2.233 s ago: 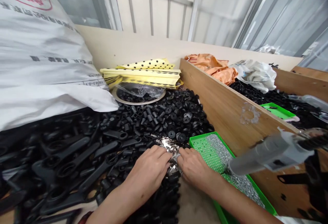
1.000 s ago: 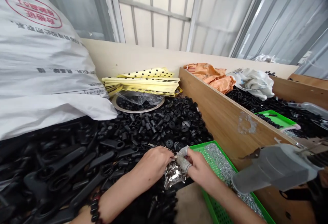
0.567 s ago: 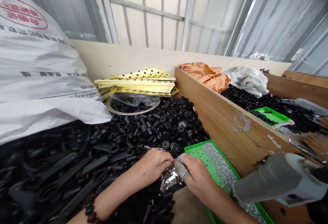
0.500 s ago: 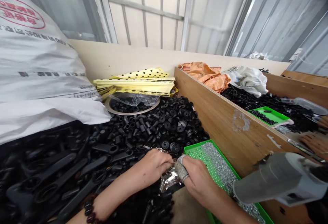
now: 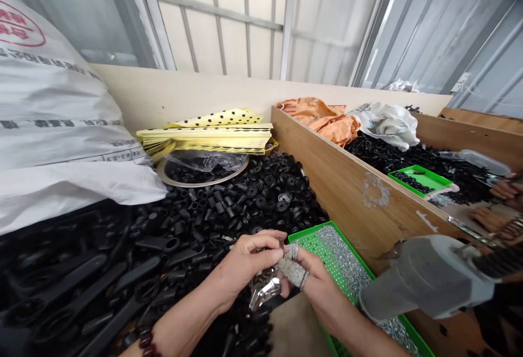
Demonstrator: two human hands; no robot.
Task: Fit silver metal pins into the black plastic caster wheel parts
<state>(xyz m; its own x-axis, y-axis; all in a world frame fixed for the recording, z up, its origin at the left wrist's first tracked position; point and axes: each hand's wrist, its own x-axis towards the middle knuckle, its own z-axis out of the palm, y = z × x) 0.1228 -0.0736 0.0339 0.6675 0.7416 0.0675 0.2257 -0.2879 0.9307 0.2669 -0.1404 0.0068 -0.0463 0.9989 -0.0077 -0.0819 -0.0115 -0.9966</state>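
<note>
My left hand (image 5: 255, 256) pinches a small metal piece (image 5: 281, 242) between thumb and fingers. My right hand (image 5: 300, 270), with grey cloth covers on its thumb and a finger, meets the left one at that piece; its fingertips are partly hidden, and whether it grips the piece too is hard to make out. Below both hands lies a pile of shiny metal clips (image 5: 265, 290). Black plastic parts (image 5: 261, 188) surround them, rings and short tubes behind, long handles at the left. Beside my right hand is a green tray (image 5: 310, 233) of small silver screws.
A grey machine or tool head (image 5: 425, 278) juts in at the right. A wooden divider (image 5: 327, 177) runs behind the tray. A white sack (image 5: 61, 128), a metal bowl (image 5: 204, 184) and yellow dotted sheets (image 5: 216, 139) stand behind. Another person's hands (image 5: 498, 215) show at far right.
My left hand has risen from over the clips and now shows a small metal piece in its pinch. My right hand has turned and closed in on it. The view has shifted slightly.
</note>
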